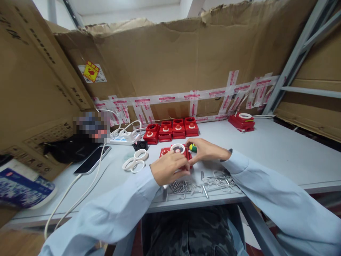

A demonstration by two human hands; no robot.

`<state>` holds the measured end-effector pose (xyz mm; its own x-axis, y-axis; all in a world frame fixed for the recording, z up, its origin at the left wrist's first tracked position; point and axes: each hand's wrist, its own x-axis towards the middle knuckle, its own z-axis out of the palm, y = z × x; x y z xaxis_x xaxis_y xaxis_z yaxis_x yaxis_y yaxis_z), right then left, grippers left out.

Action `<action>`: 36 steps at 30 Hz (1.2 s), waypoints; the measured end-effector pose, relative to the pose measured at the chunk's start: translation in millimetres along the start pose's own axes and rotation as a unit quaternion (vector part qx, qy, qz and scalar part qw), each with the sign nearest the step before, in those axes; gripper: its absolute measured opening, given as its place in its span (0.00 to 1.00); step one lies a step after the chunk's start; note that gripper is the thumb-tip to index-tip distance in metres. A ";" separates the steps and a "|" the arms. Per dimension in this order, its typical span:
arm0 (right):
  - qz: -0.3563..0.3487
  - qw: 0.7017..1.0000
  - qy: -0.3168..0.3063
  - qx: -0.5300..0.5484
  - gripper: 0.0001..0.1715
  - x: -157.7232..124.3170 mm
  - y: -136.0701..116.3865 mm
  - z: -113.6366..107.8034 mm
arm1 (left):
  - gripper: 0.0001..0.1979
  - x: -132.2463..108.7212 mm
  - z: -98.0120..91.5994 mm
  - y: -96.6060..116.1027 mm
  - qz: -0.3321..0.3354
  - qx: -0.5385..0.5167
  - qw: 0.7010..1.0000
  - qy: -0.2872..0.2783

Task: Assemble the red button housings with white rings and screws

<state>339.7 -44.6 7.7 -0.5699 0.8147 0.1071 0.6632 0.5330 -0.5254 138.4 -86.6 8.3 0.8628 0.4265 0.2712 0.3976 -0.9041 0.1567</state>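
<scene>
- where's the red box?
- between left hand and right hand, a white ring on top.
- both gripping?
- the right clamps its right end; the left curls at its near side, grip i can't tell.
- nearby?
- screws on the desk, by the near edge.

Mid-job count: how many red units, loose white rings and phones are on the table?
Red units: 6 (4 in the row at the back, 1 at the left hand and right hand, 1 at far right)
Loose white rings: 3
Phone: 1
Total: 10
</scene>
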 end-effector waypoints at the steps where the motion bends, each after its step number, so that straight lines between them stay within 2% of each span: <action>1: 0.001 1.000 -0.003 0.003 0.38 -0.1 0.4 0.2 | 0.09 -4.9 0.8 1.3 -0.010 -0.019 1.000 -0.019; 5: -0.005 1.000 -0.007 0.010 0.41 -1.2 4.1 -1.2 | 0.09 -16.9 5.5 0.4 -0.041 -0.065 0.994 -0.083; 7: -0.017 1.000 0.000 0.019 0.41 -2.4 5.7 -5.5 | 0.10 -18.7 5.4 -0.7 -0.040 -0.071 0.992 -0.091; 8: -0.024 0.999 0.005 0.030 0.40 -3.1 5.5 -8.8 | 0.11 -18.9 4.2 -1.1 -0.038 -0.069 0.994 -0.078; 10: -0.035 0.996 0.047 0.068 0.32 -4.0 1.7 -17.4 | 0.11 -18.2 0.2 -1.9 -0.043 -0.049 0.998 -0.009; 12: -0.040 0.979 0.155 0.129 0.19 -3.4 -7.3 -26.9 | 0.12 -15.6 -4.1 -4.7 -0.070 -0.008 0.994 0.088; 14: -0.038 0.927 0.295 0.227 0.18 0.1 -19.8 -35.0 | 0.20 -10.9 -5.9 -11.1 -0.118 0.037 0.981 0.151; 15: -0.043 0.893 0.339 0.293 0.20 3.1 -26.2 -38.0 | 0.26 -7.9 -5.3 -15.7 -0.140 0.051 0.977 0.154; 17: -0.067 0.826 0.362 0.426 0.21 11.9 -36.8 -40.6 | 0.36 -1.6 -1.0 -26.2 -0.170 0.050 0.978 0.112; 18: -0.080 0.799 0.359 0.475 0.21 17.4 -40.3 -40.2 | 0.36 1.3 2.2 -31.3 -0.176 0.035 0.981 0.078; 20: -0.089 0.764 0.363 0.527 0.21 29.0 -43.2 -36.3 | 0.33 5.3 8.6 -39.6 -0.180 -0.003 0.983 0.033; 22: -0.081 0.744 0.376 0.547 0.22 39.5 -41.8 -29.8 | 0.30 6.9 13.4 -44.0 -0.175 -0.023 0.984 0.029; 25: -0.070 0.735 0.389 0.551 0.22 49.1 -37.1 -20.0 | 0.30 6.5 16.1 -44.9 -0.165 -0.018 0.985 0.045; 31: -0.061 0.749 0.410 0.517 0.23 53.1 -32.4 -13.5 | 0.29 6.6 15.8 -43.6 -0.164 -0.016 0.985 0.050; 36: -0.060 0.750 0.438 0.491 0.19 51.5 -30.7 -11.6 | 0.29 7.0 16.2 -44.3 -0.166 -0.012 0.985 0.049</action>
<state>295.6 -16.3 39.2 0.2266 0.8406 0.4919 -0.2900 0.5404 -0.7899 131.9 -44.0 -12.2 0.6527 0.6996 0.2908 0.6435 -0.7145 0.2746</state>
